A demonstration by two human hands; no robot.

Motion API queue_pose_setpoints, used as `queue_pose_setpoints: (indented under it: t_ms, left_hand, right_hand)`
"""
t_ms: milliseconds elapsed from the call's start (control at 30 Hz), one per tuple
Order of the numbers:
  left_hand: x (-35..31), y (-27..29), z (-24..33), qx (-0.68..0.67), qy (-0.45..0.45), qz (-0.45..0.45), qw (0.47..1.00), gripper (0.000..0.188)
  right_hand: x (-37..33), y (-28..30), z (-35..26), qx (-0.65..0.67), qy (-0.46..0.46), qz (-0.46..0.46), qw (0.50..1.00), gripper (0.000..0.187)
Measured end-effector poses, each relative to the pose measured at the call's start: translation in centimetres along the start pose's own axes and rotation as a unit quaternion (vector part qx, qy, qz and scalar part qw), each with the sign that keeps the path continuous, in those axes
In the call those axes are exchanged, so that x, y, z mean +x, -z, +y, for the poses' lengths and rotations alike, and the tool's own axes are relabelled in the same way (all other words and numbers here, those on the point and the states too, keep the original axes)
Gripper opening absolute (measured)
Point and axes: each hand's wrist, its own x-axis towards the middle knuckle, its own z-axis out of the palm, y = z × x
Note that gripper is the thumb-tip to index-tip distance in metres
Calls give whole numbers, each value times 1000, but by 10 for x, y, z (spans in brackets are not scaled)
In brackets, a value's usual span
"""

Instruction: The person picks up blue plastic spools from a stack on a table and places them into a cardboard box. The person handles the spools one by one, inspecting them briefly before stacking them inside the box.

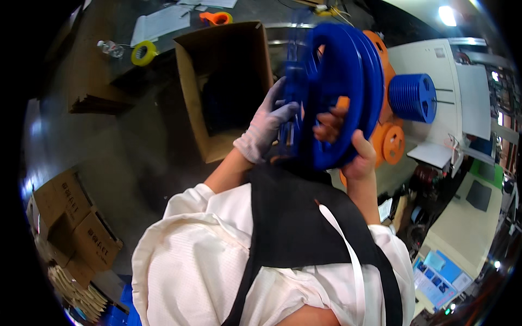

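Several blue plastic reels are held upright, side by side, in front of my chest. My right hand is bare and closed on the reels at the right, its fingers showing through an opening in the disc and its thumb outside. My left hand wears a pale glove. Its fingers grip the blurred near-left reel edge. Just left of that hand stands an open cardboard box, with dark contents hard to make out. Part of an orange reel shows behind the blue ones.
A stack of blue reels sits on a rod at the right, with an orange reel below it. Yellow tape, an orange tape dispenser and a bottle lie at the far left. Cardboard cartons stand at the lower left.
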Motion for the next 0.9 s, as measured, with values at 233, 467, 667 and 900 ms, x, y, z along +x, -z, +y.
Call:
queue_pose_setpoints:
  t_ms: [233,467,667,900]
  left_hand:
    - [-32,46,32,-403,76,-226,884,64]
    - [-40,38,29,-436,78,-301,845,66]
    - [-34,34,19,-440,77,-242,861,64]
    - [-17,53,40,-364,-3,-114,924,62]
  right_hand:
    - [6,56,5,56,82,58,993,66]
    - [8,76,30,24,66,170,983,63]
    - [-1,69,38,45,30,243,969,67]
    - [-7,81,34,128,-18,115,985,44]
